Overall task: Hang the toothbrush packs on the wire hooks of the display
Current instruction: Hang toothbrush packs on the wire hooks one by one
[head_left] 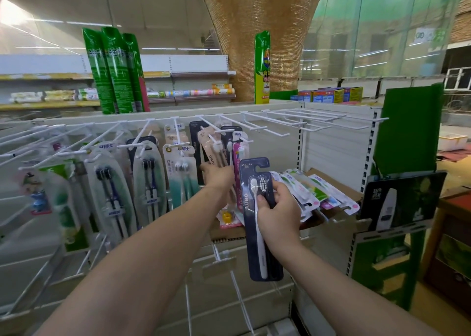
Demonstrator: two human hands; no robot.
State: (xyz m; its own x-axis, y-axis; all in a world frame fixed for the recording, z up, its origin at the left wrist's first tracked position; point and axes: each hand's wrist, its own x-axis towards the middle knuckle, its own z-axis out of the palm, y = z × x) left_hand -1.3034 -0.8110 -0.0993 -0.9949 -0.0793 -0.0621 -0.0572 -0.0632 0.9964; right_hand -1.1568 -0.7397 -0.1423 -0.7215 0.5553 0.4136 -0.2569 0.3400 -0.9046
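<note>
Far left, rows of toothbrush packs (109, 188) are already hanging from the white wire hooks (127, 145), crowding one another. The left hand (216, 176) is reaching into the middle of the display, its fingers curling against the pale hanging packs (212, 147) there; whether it is gripping one or merely steadying it, I cannot tell, since the fingertips are hidden behind the cards. Any tug here is risking a pack sliding off its hook tip — the cards are overlapping and could snag each other.

Just right of it, the right hand (276, 205) is clamping round the middle of a dark navy toothbrush pack (257, 223), holding it upright with its hanger cutout at the top, below the nearest hook. With the grip sitting low on the card, the top may be flexing as it meets the wire, so the cutout could miss the tip.

Farther right, loose packs (305, 190) are lying heaped in a cardboard box (328, 180) on the shelf — an elbow could be spilling them. Above, empty hooks (305, 121) are jutting toward the person.
</note>
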